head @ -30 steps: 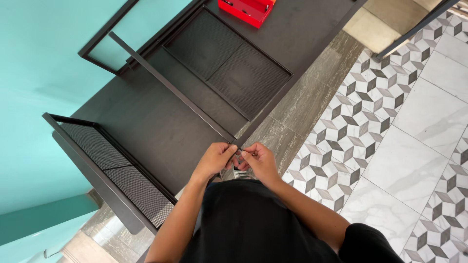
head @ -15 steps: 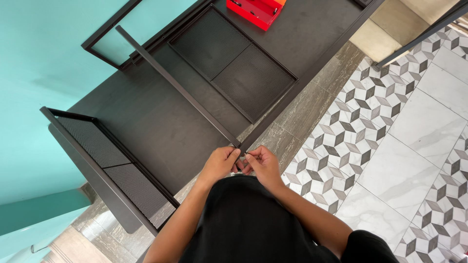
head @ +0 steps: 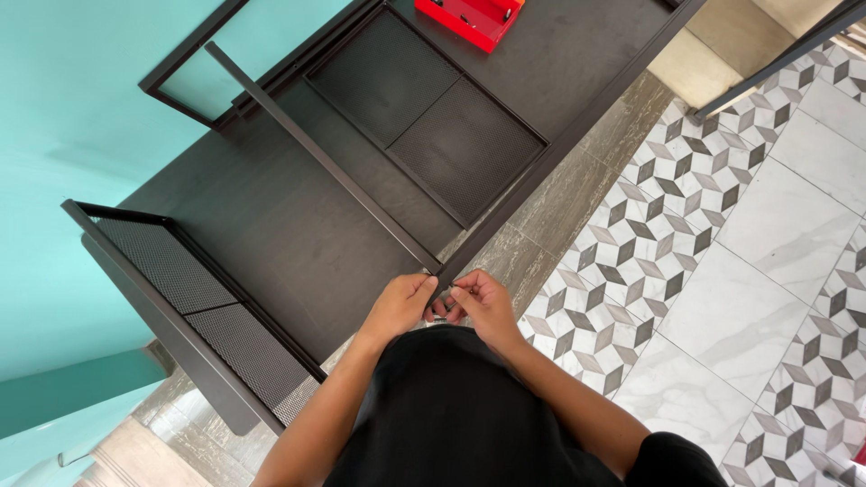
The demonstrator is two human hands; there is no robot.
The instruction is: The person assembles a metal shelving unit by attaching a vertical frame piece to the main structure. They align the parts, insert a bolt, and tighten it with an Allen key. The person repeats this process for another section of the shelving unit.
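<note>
Hands (head: 442,307) at dark frame's (head: 325,167) near edge

Single head-worn view, looking steeply down over the wearer's own torso. The dark metal shelf frame (head: 298,225) lies just ahead and fills the upper left (close range, its near edge at the hands). Right of the frame runs patterned tile floor (head: 722,271); left of it, a teal wall (head: 63,108).

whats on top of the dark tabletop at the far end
A red case lies on the dark tabletop, partly cut off by the picture's top edge. Whatever is under the case is covered.
</note>
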